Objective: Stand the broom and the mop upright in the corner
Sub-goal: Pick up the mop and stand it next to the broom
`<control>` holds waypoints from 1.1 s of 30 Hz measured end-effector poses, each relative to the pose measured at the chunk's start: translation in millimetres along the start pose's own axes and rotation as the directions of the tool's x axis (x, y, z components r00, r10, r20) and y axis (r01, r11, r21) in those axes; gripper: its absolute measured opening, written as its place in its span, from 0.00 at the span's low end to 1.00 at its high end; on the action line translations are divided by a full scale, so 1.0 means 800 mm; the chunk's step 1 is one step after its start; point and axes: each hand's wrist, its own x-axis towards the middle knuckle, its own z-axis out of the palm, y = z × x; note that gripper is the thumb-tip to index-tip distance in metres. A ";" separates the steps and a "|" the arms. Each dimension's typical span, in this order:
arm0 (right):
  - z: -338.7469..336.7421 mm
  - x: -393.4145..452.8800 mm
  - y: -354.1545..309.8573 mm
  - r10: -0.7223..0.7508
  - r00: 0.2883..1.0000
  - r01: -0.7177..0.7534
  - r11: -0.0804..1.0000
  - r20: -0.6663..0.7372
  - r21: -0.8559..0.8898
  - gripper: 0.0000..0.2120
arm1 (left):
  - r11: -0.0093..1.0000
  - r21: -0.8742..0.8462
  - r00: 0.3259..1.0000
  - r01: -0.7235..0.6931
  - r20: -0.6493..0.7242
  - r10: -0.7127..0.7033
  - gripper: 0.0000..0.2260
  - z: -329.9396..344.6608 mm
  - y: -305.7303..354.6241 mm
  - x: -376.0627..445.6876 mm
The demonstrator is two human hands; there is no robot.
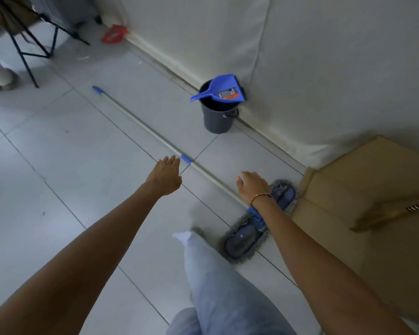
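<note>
A flat mop lies on the tiled floor. Its pale handle [140, 125] runs from a blue tip at the upper left to a blue-grey fringed mop head [246, 238] at the lower right. My left hand [166, 176] hovers open just left of the handle's blue collar, fingers apart, not touching it. My right hand [252, 186], with a gold bracelet, reaches over the handle near the head; its fingers are spread and hold nothing. A broom [385, 213] with straw bristles and a striped handle lies blurred on a cardboard sheet at the right.
A dark bucket [219, 117] holding a blue dustpan [224, 89] stands against the white wall. Flat cardboard [361, 180] covers the floor at the right. A black folding stand [27, 44] and a red scrap [114, 33] are at the far left. My leg [215, 274] is below.
</note>
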 end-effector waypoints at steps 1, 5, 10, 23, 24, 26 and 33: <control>0.002 0.011 -0.017 -0.008 1.000 0.008 1.000 0.009 0.000 0.19 | 1.000 -0.011 1.000 0.008 0.001 -0.008 0.26 -0.002 -0.017 0.005; 0.017 0.072 -0.091 -0.038 0.996 0.038 0.999 0.086 0.009 0.14 | 1.000 -0.002 0.999 0.026 0.024 -0.026 0.26 -0.014 -0.086 0.048; 0.048 0.167 -0.166 0.011 0.988 -0.031 0.991 0.156 0.128 0.12 | 0.999 0.021 0.998 -0.033 0.053 0.032 0.30 -0.039 -0.167 0.142; 0.044 0.387 -0.318 0.068 0.989 -0.076 0.995 0.128 0.059 0.12 | 0.952 -0.292 0.966 0.097 0.258 -0.019 0.27 -0.108 -0.370 0.345; 0.046 0.400 -0.327 0.078 0.984 -0.087 0.995 0.158 0.051 0.10 | 0.918 -0.361 0.960 0.161 0.273 -0.061 0.25 -0.108 -0.381 0.355; 0.051 0.435 -0.342 0.126 0.968 -0.145 0.987 0.216 0.071 0.08 | 0.791 -0.541 0.946 0.287 0.290 -0.145 0.21 -0.106 -0.406 0.384; 0.120 0.567 -0.331 0.311 0.804 -0.495 0.822 0.507 0.282 0.29 | -0.203 -0.789 0.786 0.580 0.607 -0.117 0.07 -0.022 -0.481 0.492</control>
